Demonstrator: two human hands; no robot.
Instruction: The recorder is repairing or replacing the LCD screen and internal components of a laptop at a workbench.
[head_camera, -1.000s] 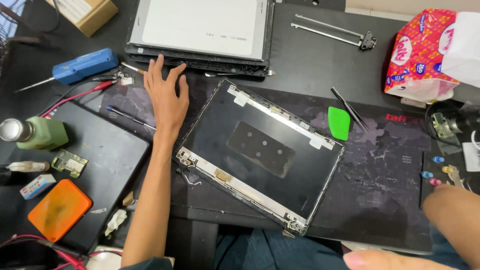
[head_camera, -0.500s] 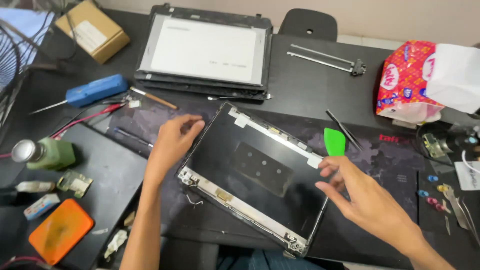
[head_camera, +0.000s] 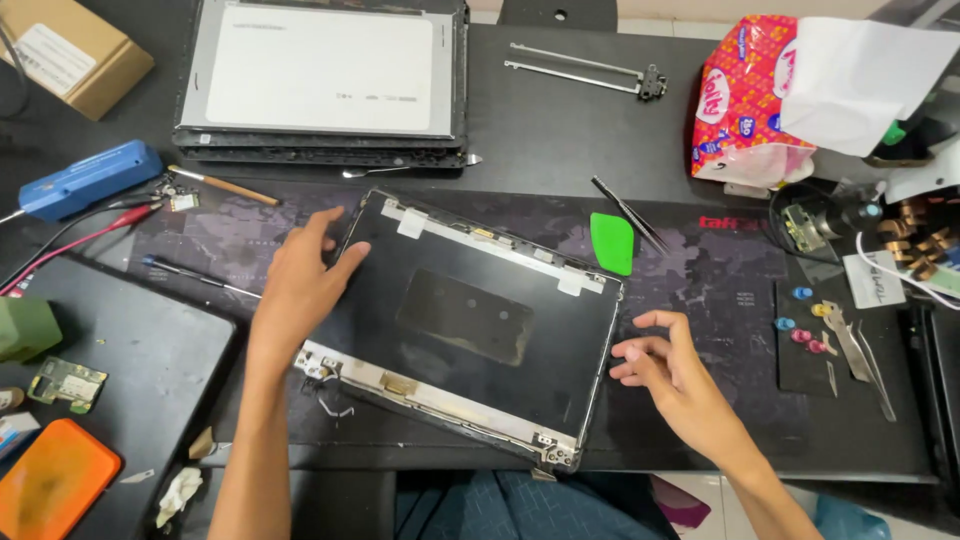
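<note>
A black laptop lid back cover (head_camera: 470, 320) lies inner side up on the dark work mat (head_camera: 700, 270), turned at an angle, with metal hinges along its near edge. My left hand (head_camera: 300, 275) rests on the cover's left edge, fingers spread and thumb on the panel. At the cover's right edge, my right hand (head_camera: 665, 365) has loosely curled fingertips at or just beside the rim; contact is unclear. A green plastic pry pick (head_camera: 611, 243) and black tweezers (head_camera: 628, 212) lie just beyond the cover's far right corner.
A laptop display panel (head_camera: 320, 80) on a stack sits at the back. Left: a blue tool (head_camera: 88, 180), red leads, a small circuit board (head_camera: 66, 384), an orange case (head_camera: 50, 485). Right: a tissue pack (head_camera: 760, 100), hinge brackets (head_camera: 590, 65), coloured screws and tools (head_camera: 830, 340).
My left hand came back from the far stack to the cover's left edge. My right hand came into view, moved over the cover, then settled at its right edge.
</note>
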